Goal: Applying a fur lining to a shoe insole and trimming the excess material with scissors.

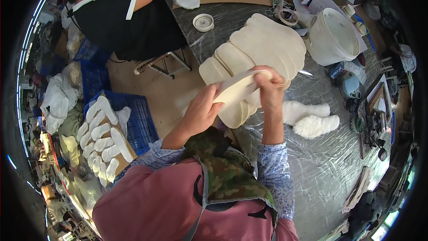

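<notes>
Between both hands I hold a cream insole [238, 93] tilted above the table. My left hand [199, 110] is closed on its left end, the thumb on the near side. The other end is gripped by my right hand [270, 90], the thumb lying on top. Beneath and beyond them, a fanned stack of cream insoles [274, 40] spreads over the table. Two white fluffy insoles [315, 126] lie to the right of my right forearm, one partly over the other.
A white bucket [318, 40] and a roll of tape [286, 16] stand at the far right. A round white lid-like dish [203, 22] sits beyond the stack. At left, white insoles lie on cardboard over a blue crate [145, 122]. A co-worker [129, 22] sits at far left.
</notes>
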Action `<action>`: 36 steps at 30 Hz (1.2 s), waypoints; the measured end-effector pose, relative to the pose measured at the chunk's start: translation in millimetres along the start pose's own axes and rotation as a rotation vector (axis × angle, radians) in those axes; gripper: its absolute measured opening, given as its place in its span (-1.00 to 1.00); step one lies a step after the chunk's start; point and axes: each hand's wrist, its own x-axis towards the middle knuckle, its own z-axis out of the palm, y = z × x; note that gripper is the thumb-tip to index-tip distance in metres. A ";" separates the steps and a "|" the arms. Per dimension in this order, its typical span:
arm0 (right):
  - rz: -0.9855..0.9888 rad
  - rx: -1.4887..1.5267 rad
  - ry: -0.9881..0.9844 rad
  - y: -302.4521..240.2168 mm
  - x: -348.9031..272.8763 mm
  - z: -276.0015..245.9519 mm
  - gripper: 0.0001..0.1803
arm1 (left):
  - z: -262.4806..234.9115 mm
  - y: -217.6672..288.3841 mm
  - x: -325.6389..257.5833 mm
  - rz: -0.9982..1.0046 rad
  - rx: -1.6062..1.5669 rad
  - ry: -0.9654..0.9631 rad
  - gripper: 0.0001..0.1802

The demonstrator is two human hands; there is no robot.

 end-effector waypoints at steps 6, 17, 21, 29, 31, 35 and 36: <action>-0.058 0.115 0.188 -1.2 -2.9 -89.3 -0.66 | -14.0 -23.3 -19.2 -0.234 -0.093 -0.204 -0.73; -0.060 0.793 0.061 16.9 -31.8 -114.9 -0.76 | -10.4 -0.2 -5.6 0.088 -0.093 0.194 -0.72; -0.056 0.445 0.217 5.0 -43.6 -121.1 -0.71 | -13.6 2.8 0.4 -0.196 -0.312 -0.066 -0.43; 0.175 -0.038 0.093 -7.0 -37.3 -37.2 -0.74 | 8.3 20.2 48.3 -0.059 -0.207 -0.618 -0.23; 0.081 -0.150 0.126 -9.3 -21.8 -53.7 -0.73 | 21.6 13.9 52.1 -0.271 -0.346 -0.641 -0.36; 0.090 -0.947 0.561 -10.2 19.0 -181.9 -0.79 | 44.5 3.7 57.8 -0.322 -0.793 -0.324 -0.35; 0.078 -1.202 0.607 -6.5 28.5 -205.1 -0.81 | 46.6 3.6 63.4 -0.321 -0.788 -0.339 -0.35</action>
